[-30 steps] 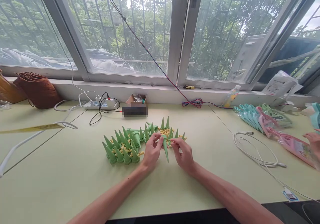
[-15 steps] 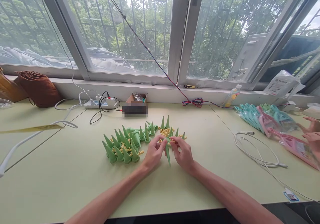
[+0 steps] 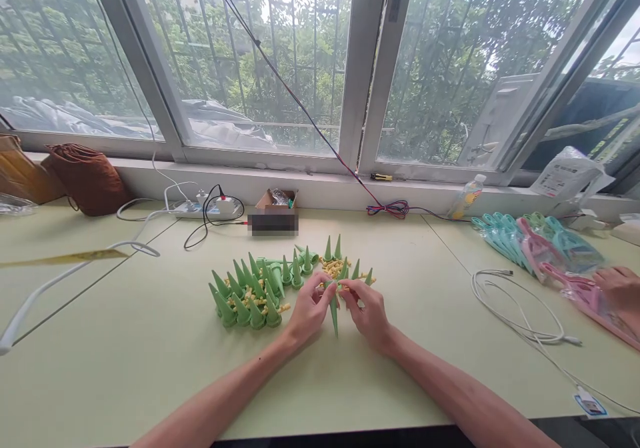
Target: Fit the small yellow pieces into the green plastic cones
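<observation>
A green plastic cone spike (image 3: 335, 318) is pinched in my left hand (image 3: 311, 308), its sharp tip pointing down towards me. My right hand (image 3: 369, 309) is closed at the cone's wide end, thumb and fingers pressed together. A bit of yellow shows by those fingertips, but what they grip is too small and covered to name. Left of my hands stand several green cones (image 3: 257, 317) with small yellow pieces (image 3: 285, 308) among them. Behind my hands lies a pile of yellow pieces (image 3: 336, 269), with more upright cones (image 3: 329, 248) around it.
At the right lie bagged teal (image 3: 500, 231) and pink plastic tools (image 3: 563, 273), with another person's hand (image 3: 617, 288) on them. A white cable (image 3: 520, 331) coils nearby. A small carton (image 3: 278, 199), a power strip (image 3: 213, 209) and a bottle (image 3: 467, 196) stand along the window wall.
Both my hands stay together at the cone, whose tip swings slightly left. The other person's hand at the right has come down onto the pink tool. The view shifts slightly.
</observation>
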Tool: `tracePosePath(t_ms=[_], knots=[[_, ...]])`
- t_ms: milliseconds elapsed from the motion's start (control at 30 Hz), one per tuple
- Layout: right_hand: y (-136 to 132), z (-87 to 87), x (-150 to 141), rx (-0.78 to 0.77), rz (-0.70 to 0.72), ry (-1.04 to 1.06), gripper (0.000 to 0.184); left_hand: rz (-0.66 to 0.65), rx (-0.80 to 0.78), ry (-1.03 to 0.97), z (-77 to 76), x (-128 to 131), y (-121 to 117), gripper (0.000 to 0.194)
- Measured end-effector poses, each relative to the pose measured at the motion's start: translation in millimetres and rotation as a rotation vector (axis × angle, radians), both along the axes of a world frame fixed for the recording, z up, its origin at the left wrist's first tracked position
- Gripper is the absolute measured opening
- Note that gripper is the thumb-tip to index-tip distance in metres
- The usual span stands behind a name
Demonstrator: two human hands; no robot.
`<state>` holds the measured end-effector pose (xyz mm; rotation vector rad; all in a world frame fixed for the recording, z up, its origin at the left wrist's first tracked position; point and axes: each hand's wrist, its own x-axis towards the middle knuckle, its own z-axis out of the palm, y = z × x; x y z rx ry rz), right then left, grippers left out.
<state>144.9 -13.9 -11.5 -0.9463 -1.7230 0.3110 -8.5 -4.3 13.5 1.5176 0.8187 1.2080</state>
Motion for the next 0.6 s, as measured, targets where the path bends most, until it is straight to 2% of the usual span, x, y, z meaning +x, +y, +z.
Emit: tracePosePath(t_ms=[167,367,600], knots=[[0.8,-2.0,-0.2,-0.033,0.028,0.039,0.021,0.014,0.056,0.037,-4.1,-1.6,1.2,0.025],[0.8,-5.5,0.5,-0.077,0.061,0.067,0.022,0.114,0.192,0.213,-7.6,-6.3,2.4,0.023],[1.0,-7.2,1.5,-0.096,0.093,0.049,0.024,0.115,0.232,0.237,-9.0,-6.9,2.5,0.022]])
